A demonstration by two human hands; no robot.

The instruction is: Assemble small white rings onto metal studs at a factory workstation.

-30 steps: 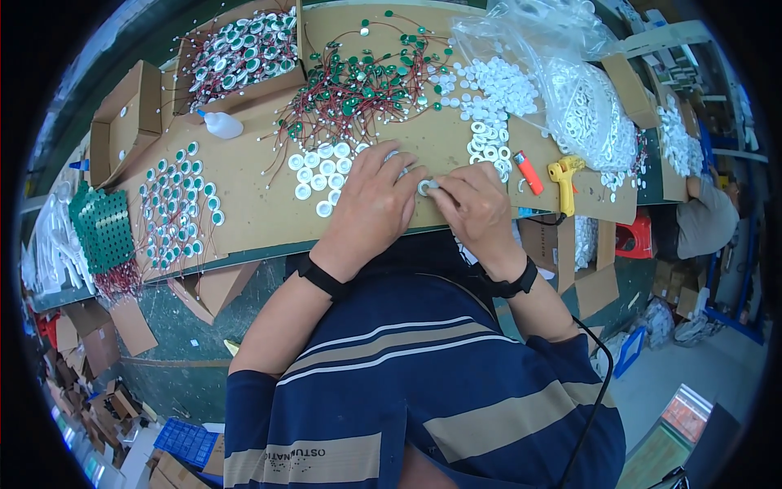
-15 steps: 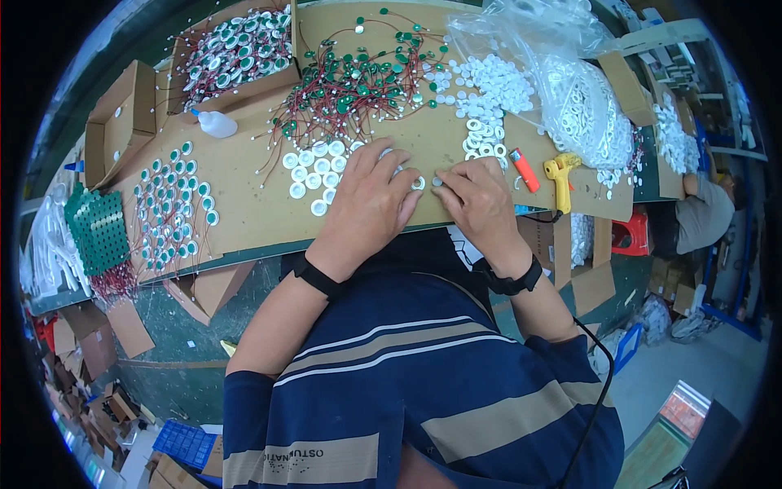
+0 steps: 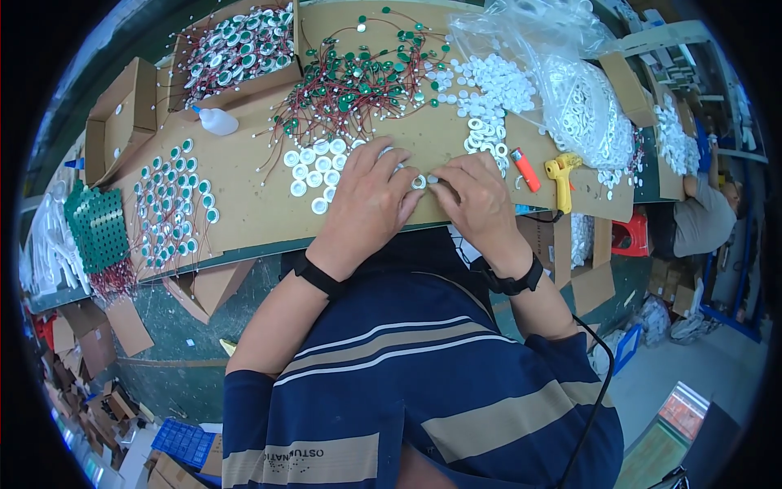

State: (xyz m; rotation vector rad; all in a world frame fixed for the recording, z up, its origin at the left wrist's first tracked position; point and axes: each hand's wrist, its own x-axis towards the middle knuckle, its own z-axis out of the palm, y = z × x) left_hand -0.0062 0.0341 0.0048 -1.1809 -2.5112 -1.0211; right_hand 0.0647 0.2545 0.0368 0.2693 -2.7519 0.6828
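Observation:
My left hand [image 3: 371, 200] rests on the cardboard-covered bench, its fingers curled. Thumb and forefinger hold a small white plastic ring [image 3: 419, 182] at its left edge. Just to the right, my right hand [image 3: 481, 200] pinches a small pale disc [image 3: 433, 179] between thumb and fingertips, close beside that ring. Several white round cups [image 3: 307, 171] lie in rows left of my left hand, some hidden beneath it. Beyond my right hand is a group of white rings [image 3: 486, 133], with a heap of small white discs [image 3: 497, 84] farther back.
Green discs with red wires [image 3: 350, 81] are heaped at the back. A red lighter [image 3: 525, 169] and a yellow glue gun [image 3: 563, 179] lie right. Left are wired white-and-green pieces [image 3: 173, 200], a white bottle [image 3: 217, 122] and cardboard boxes [image 3: 122, 122]. Another person [image 3: 705, 216] is far right.
My right hand has moved slightly left, bringing the pale disc up to the white ring. My left hand stays nearly still.

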